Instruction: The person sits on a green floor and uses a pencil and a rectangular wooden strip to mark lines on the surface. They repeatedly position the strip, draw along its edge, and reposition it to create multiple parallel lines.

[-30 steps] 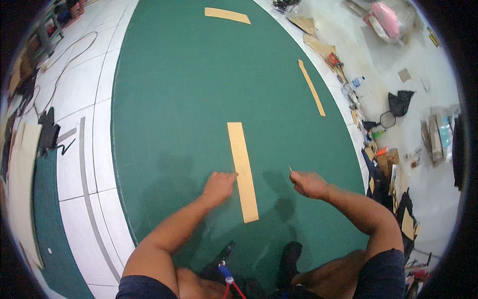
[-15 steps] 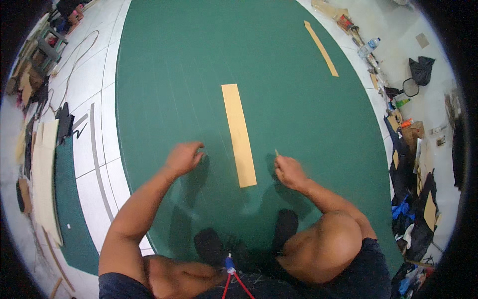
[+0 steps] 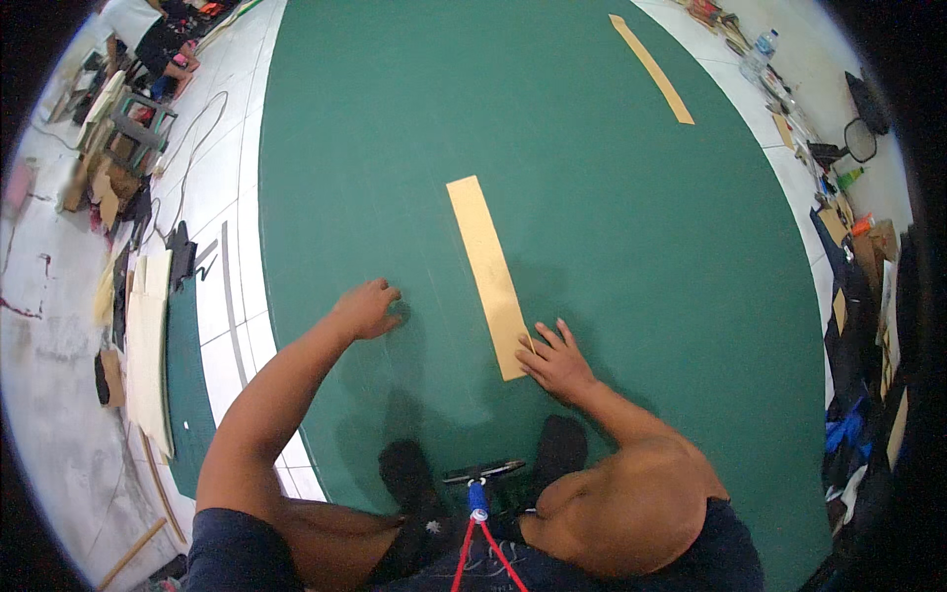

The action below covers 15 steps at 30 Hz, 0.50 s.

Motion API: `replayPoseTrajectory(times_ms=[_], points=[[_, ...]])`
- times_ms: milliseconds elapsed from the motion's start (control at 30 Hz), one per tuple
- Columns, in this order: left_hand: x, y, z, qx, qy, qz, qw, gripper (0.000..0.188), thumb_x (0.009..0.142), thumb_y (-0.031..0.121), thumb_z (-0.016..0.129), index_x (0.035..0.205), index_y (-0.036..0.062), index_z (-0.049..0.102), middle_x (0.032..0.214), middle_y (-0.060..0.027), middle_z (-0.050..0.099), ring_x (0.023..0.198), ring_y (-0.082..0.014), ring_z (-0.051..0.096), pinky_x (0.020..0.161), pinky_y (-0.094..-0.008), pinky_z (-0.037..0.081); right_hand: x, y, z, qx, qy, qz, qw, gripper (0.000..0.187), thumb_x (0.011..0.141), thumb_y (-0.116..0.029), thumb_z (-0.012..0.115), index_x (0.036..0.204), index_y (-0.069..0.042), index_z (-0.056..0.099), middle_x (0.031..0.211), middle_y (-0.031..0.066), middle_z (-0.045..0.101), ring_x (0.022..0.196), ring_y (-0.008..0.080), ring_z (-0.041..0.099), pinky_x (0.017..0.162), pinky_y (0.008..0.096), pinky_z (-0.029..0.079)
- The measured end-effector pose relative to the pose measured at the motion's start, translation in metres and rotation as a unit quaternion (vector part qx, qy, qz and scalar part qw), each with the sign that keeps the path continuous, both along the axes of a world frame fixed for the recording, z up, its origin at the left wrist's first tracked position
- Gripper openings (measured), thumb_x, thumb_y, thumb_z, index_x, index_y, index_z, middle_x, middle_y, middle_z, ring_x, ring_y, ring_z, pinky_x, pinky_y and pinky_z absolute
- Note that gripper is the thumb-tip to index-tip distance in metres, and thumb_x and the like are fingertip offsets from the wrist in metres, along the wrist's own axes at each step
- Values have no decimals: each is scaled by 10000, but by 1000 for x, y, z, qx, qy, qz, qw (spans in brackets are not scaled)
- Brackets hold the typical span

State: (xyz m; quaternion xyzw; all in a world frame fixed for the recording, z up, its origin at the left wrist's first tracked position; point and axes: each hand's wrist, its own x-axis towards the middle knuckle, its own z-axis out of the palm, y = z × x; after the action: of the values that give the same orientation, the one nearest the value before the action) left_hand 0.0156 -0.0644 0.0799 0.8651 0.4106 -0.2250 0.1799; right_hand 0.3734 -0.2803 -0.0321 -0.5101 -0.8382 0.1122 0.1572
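Note:
A long flat tan strip point(image 3: 485, 266), which looks like card, lies at a slant on the large green sheet point(image 3: 631, 227). My right hand point(image 3: 559, 367) rests at the strip's near end with its fingers spread, the fingertips touching its right edge. Whether a small thing sits between those fingers I cannot make out. Over the green surface to the strip's left, my left hand point(image 3: 367, 310) hovers with loosely curved fingers, thumb and forefinger apart, and nothing seen in it. Faint pale lines run along the sheet near that hand.
A narrower tan strip point(image 3: 653, 71) lies at the far right of the sheet. White floor tiles border it. Cream boards point(image 3: 148, 345) and a stool point(image 3: 138, 128) stand left; a bottle point(image 3: 762, 51) and clutter line the right wall. Another person point(image 3: 158, 44) is far left.
My right hand has spread its fingers and come onto the strip's near end; the slim pointed thing it held no longer shows. The strip is tilted slightly more. My left hand stays about where it was.

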Motion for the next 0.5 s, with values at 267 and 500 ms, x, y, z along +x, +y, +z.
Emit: replayPoseTrajectory(times_ms=[267,500], points=[[74,19,-55,58,-116,171,977,806,864,429,783,1515,94,445,1606,-207,360,1469,-406,384,1185,-496,385,-5,-37,-3,-39,36,-23,998,327,927,-325,714,1239,-231,690,1487,6,577,1432,394,442,1168,695,283],[115,34,-66,62,-154,125,978,1096,766,587,826,1599,87,318,1680,-239,212,1542,-449,232,1242,-524,279,-3,-46,7,-59,39,-40,997,304,936,-280,700,1232,-209,694,1530,25,536,1438,380,438,1179,678,280]])
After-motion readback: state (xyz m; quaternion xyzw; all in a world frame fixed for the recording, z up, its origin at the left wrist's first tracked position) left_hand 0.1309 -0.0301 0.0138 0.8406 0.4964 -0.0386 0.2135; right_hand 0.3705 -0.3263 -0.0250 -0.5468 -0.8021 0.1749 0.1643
